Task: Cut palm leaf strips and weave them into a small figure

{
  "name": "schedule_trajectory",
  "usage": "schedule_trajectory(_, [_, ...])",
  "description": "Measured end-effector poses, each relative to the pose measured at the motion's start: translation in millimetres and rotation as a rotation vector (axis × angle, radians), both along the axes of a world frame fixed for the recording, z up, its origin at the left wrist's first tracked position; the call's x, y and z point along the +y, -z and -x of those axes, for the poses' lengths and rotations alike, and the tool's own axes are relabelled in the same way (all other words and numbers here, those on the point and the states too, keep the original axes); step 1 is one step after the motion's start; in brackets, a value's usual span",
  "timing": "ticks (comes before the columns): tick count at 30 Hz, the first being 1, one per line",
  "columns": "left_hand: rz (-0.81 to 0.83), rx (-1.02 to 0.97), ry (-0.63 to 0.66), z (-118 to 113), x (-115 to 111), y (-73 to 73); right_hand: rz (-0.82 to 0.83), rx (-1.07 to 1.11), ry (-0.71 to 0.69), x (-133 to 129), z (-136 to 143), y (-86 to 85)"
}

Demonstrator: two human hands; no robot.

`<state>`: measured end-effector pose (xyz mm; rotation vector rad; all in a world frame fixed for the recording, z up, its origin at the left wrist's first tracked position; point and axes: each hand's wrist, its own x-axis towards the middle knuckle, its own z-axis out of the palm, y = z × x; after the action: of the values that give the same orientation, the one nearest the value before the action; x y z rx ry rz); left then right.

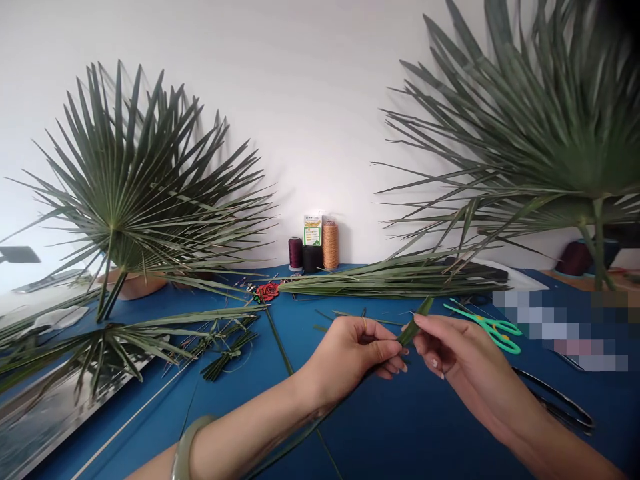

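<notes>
Palm fans [135,153] stand at both sides, long leaves [360,287] lie between; these seem not yet used. Left hand [350,353] and right hand [453,340] hold between them 1 green strip [409,331], thumbs and fingers pinching it; this piece looks unfinished.

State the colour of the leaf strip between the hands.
The strip is green; it shows in the head view, the only one.

Craft workspace | blue table [400,433] | thread spools [331,247] | green scissors [480,320] | palm fronds [120,187]
</notes>
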<state>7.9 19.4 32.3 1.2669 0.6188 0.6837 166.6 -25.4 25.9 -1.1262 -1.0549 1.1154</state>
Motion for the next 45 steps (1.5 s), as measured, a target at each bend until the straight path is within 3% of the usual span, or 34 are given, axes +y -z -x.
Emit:
schedule_trajectory(7, [-0.015,0.056,0.145,5.6,8.1,1.5,-0.018,0.034,0.189,8.8,-11.6,1.4])
schedule_trajectory(14, [0.017,0.012,0.23,8.8,9.4,4.1,-0.018,0.105,0.251,15.4,-15.6,3.4])
schedule_trajectory(21, [0.051,0.132,0.402,13.5,11.7,6.8,0.009,0.195,0.351,28.2,-37.8,5.9])
schedule_trajectory(32, [0.039,0.113,0.493,16.0,10.1,7.7,0.105,0.218,0.345,42.9,-65.2,18.0])
schedule_trajectory(45, [0.042,0.212,0.579,34.1,12.3,-8.9,0.091,0.261,0.444,50.7,-93.6,19.9])
